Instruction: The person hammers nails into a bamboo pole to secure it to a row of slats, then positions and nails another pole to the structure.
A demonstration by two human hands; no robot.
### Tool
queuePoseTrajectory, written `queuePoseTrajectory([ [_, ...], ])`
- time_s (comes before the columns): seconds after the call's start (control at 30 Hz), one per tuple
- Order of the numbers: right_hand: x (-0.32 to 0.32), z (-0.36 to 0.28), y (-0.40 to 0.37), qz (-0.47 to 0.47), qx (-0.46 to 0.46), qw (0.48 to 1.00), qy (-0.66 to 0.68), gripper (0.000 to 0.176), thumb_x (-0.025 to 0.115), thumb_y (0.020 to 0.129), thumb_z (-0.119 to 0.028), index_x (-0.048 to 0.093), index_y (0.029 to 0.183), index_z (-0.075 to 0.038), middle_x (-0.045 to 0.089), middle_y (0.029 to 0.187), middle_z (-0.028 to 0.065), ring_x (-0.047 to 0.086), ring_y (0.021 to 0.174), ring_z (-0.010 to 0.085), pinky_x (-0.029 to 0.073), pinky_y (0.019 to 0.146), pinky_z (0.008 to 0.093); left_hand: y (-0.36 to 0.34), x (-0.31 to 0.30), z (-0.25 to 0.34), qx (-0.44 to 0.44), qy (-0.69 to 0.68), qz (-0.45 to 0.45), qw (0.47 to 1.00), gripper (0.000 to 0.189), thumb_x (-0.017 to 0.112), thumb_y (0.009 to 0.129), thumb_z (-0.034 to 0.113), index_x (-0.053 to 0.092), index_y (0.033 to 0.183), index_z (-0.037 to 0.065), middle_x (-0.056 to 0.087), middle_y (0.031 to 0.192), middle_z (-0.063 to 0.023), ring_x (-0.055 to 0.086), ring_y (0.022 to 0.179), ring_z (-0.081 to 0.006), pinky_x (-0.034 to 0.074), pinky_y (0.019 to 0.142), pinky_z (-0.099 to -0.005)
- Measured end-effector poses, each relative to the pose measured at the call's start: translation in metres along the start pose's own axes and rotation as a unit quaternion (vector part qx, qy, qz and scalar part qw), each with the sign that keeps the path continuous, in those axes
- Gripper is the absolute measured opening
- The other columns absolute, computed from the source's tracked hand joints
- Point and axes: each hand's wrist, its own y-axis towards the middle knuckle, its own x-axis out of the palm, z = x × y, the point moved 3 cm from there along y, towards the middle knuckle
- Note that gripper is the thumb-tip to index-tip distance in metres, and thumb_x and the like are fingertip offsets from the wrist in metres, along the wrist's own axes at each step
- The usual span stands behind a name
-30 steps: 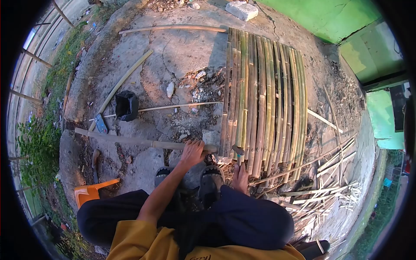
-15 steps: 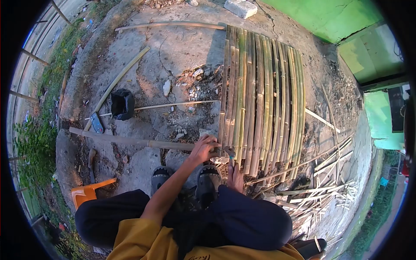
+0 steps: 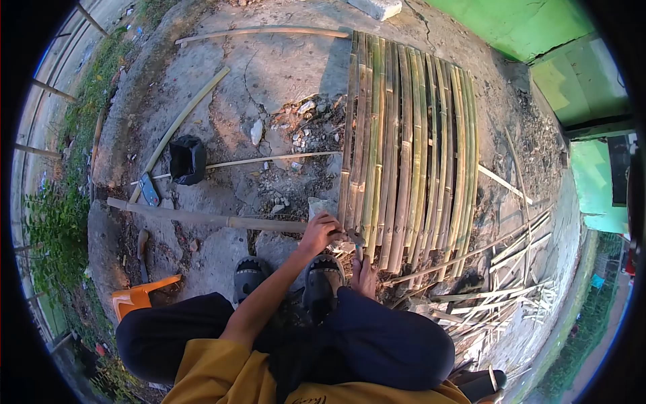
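Note:
My right hand (image 3: 364, 278) is wrapped around the handle of a hammer (image 3: 359, 248), its head over the near left corner of a panel of split bamboo slats (image 3: 393, 155). Close to that corner, my left hand (image 3: 321, 233) has its fingers bent and pressed together at the edge of the leftmost slat. Whatever the fingers pinch is too small to make out. A long bamboo strip (image 3: 202, 217) runs from the left to beneath my left hand. Beside that hand lies a pale stone block (image 3: 321, 207).
A black bag (image 3: 188, 160), a blue phone-like object (image 3: 149, 190), a handled blade (image 3: 142, 256) and an orange plastic piece (image 3: 134, 299) lie to the left. Cut bamboo strips (image 3: 501, 299) are heaped at right. A green wall (image 3: 491, 27) stands at upper right.
The view has shifted slightly. The hammer head has moved a little left and down toward my left hand, which stays at the slat's edge.

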Motion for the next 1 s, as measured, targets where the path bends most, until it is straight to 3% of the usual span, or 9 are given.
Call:
queuePoseTrajectory([
  [0.03, -0.003, -0.003, 0.001, -0.009, 0.058, 0.997, 0.042, 0.021, 0.056, 0.102, -0.016, 0.054, 0.115, 0.001, 0.064, 0.084, 0.0265, 0.057, 0.062, 0.0465, 0.043, 0.056, 0.0538, -0.002, 0.003, -0.002, -0.001, -0.001, -0.002, 1.0, 0.029, 0.085, 0.067, 0.027, 0.075, 0.084, 0.006, 0.069, 0.085, -0.003, 0.063, 0.087, -0.028, 0.049, 0.081, -0.0395],
  [0.13, -0.002, -0.004, 0.001, -0.018, 0.082, 0.994, 0.066, 0.023, 0.055, 0.103, -0.02, 0.053, 0.113, 0.001, 0.062, 0.072, 0.0254, 0.06, 0.065, 0.0481, 0.043, 0.058, 0.0546, -0.006, 0.008, -0.006, -0.027, 0.011, -0.004, 1.0, 0.026, 0.085, 0.068, 0.023, 0.072, 0.081, 0.004, 0.07, 0.081, -0.0042, 0.064, 0.085, -0.0288, 0.05, 0.08, -0.0391],
  [0.23, -0.001, -0.01, -0.003, 0.028, 0.033, 0.999, -0.011, 0.024, 0.053, 0.104, -0.02, 0.053, 0.114, 0.001, 0.063, 0.074, 0.0266, 0.062, 0.067, 0.0478, 0.044, 0.057, 0.0544, -0.005, 0.009, -0.008, -0.061, 0.001, -0.016, 0.998, 0.026, 0.085, 0.068, 0.017, 0.066, 0.08, 0.004, 0.065, 0.083, -0.007, 0.061, 0.089, -0.0306, 0.049, 0.083, -0.0412],
  [0.4, -0.001, -0.02, 0.001, -0.005, 0.047, 0.996, 0.07, 0.028, 0.053, 0.104, -0.021, 0.053, 0.119, 0.002, 0.062, 0.076, 0.0297, 0.061, 0.067, 0.0493, 0.042, 0.056, 0.0554, 0.003, 0.006, -0.007, -0.056, -0.063, -0.034, 0.996, 0.021, 0.079, 0.067, 0.0, 0.06, 0.075, 0.004, 0.062, 0.085, -0.0072, 0.062, 0.088, -0.0283, 0.05, 0.077, -0.0383],
  [0.53, 0.003, -0.012, -0.006, 0.035, -0.006, 0.999, 0.011, 0.032, 0.055, 0.103, -0.022, 0.05, 0.123, 0.003, 0.059, 0.071, 0.0304, 0.058, 0.061, 0.0502, 0.04, 0.052, 0.0555, 0.0, 0.009, -0.013, -0.072, -0.083, -0.043, 0.993, 0.028, 0.084, 0.064, 0.004, 0.06, 0.079, 0.002, 0.061, 0.087, -0.0096, 0.061, 0.09, -0.0318, 0.049, 0.077, -0.0416],
  [0.63, -0.008, -0.027, 0.001, -0.037, 0.076, 0.995, 0.052, 0.035, 0.055, 0.103, -0.021, 0.047, 0.126, 0.003, 0.058, 0.069, 0.0302, 0.057, 0.058, 0.0503, 0.039, 0.05, 0.0551, -0.001, 0.008, -0.009, -0.066, -0.06, -0.052, 0.995, 0.029, 0.084, 0.064, 0.003, 0.059, 0.08, 0.003, 0.06, 0.088, -0.0098, 0.061, 0.09, -0.0324, 0.049, 0.078, -0.041],
  [0.83, -0.004, -0.005, -0.011, 0.043, 0.06, 0.997, 0.036, 0.031, 0.054, 0.103, -0.02, 0.051, 0.124, 0.003, 0.062, 0.073, 0.028, 0.059, 0.061, 0.0481, 0.041, 0.052, 0.054, 0.01, -0.014, 0.013, -0.128, -0.074, -0.032, 0.988, 0.036, 0.079, 0.073, -0.006, 0.063, 0.104, 0.005, 0.059, 0.092, -0.0072, 0.065, 0.087, -0.0226, 0.053, 0.076, -0.0363],
  [0.93, -0.011, -0.003, -0.005, 0.032, 0.078, 0.993, 0.077, 0.021, 0.055, 0.103, -0.012, 0.05, 0.117, 0.002, 0.065, 0.082, 0.0296, 0.063, 0.065, 0.0485, 0.045, 0.052, 0.0523, 0.003, -0.002, -0.038, -0.23, -0.265, 0.071, 0.934, 0.044, 0.084, 0.078, 0.003, 0.067, 0.119, 0.005, 0.067, 0.1, -0.0073, 0.069, 0.082, -0.0144, 0.056, 0.074, -0.0278],
  [1.0, -0.014, -0.004, -0.004, 0.049, 0.082, 0.991, 0.093, 0.023, 0.053, 0.104, -0.016, 0.054, 0.116, 0.003, 0.066, 0.083, 0.0275, 0.063, 0.067, 0.0467, 0.046, 0.056, 0.051, 0.015, 0.0, -0.046, -0.269, -0.192, 0.082, 0.94, 0.042, 0.085, 0.079, 0.007, 0.069, 0.118, 0.003, 0.07, 0.101, -0.0107, 0.07, 0.084, -0.0155, 0.057, 0.075, -0.0287],
])
